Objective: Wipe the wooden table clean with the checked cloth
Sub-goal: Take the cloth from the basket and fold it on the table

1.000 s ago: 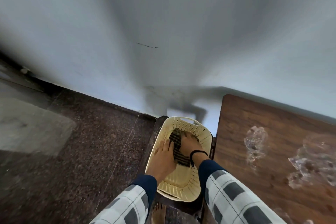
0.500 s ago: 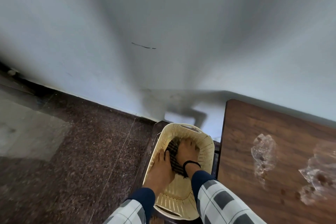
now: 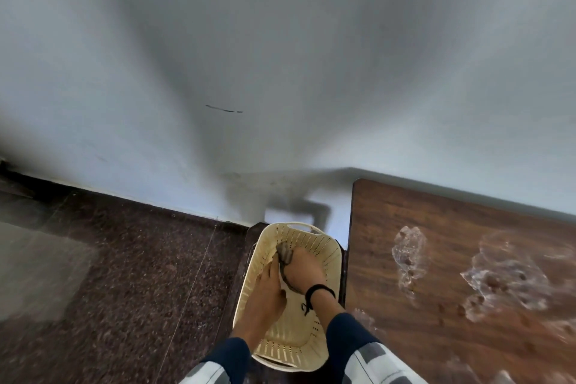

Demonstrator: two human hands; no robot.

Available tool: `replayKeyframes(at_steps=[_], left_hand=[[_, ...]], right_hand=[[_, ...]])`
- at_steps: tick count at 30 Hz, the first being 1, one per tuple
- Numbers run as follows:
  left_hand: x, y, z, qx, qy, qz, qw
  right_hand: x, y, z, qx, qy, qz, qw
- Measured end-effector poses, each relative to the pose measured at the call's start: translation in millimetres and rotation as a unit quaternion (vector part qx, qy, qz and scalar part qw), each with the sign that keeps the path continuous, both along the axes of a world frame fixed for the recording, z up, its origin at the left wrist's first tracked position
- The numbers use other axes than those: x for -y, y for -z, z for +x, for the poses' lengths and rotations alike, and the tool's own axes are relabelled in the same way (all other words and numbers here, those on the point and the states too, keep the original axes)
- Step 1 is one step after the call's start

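Cream plastic basket (image 3: 265, 246), off the counter's left end; left hand (image 3: 265, 293) inside, fingers fairly straight, touching the checked cloth (image 3: 284, 254); right hand (image 3: 304, 268), fingers curled round the bunched cloth; wooden counter (image 3: 436, 221), wet spill (image 3: 505, 280) unwiped; risk: a bunched cloth may only smear or push the spill over the edge.

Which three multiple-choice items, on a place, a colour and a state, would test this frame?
1. Where is the checked cloth? A on the floor; B in the basket; C over a shoulder.
2. The basket's colour? A cream; B blue; C red.
3. The wooden table is: A wiped dry; B wet with spills; C covered.
B: the right hand grips it inside the basket. A: its perforated walls are cream. B: puddles with brown bits lie on it.
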State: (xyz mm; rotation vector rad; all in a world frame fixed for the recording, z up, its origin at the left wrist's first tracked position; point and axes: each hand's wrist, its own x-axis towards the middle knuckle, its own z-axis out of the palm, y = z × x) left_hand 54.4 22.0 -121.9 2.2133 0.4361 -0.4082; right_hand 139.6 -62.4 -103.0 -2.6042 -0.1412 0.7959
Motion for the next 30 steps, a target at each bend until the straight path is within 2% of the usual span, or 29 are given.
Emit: replayKeyframes(at_steps=[3,6,10,14,17,21,25,28,30], left_hand=[[2.6,-43.5,8.7,0.062,-0.052,-0.149,0.986],[1.2,-81.5,23.6,0.072,-0.119,-0.299,0.944],[11.9,-143.4,43.1,0.070,-0.081,-0.314,0.943],[29.3,-178.0,56.5,0.012,-0.006,-0.360,0.933],[50.9,-190.1,64.1,0.020,-0.002,-0.341,0.940],[87.1,-192.6,76.0,0.031,0.007,-0.296,0.955],[124.3,-193.5,86.2,0.030,-0.020,-0.288,0.957],[143.1,-191.4,89.9,0.017,-0.056,-0.314,0.948],[150.0,-186.6,89.1,-0.003,-0.065,-0.330,0.942]], right_hand=[[17.6,-53.4,0.4,0.017,0.044,0.101,0.994],[46.6,-110.8,6.4,-0.036,0.102,0.204,0.973],[96.1,-167.3,9.2,-0.149,0.152,0.383,0.899],[148.7,-197.7,11.6,-0.174,0.148,0.465,0.855],[190.8,-202.6,19.2,-0.146,0.147,0.464,0.861],[234.3,-198.1,31.8,-0.014,0.107,0.362,0.926],[260.6,-196.9,44.6,0.070,0.099,0.295,0.948],[272.9,-193.9,57.6,0.062,0.113,0.280,0.951],[277.1,-187.5,63.7,0.020,0.117,0.287,0.951]])
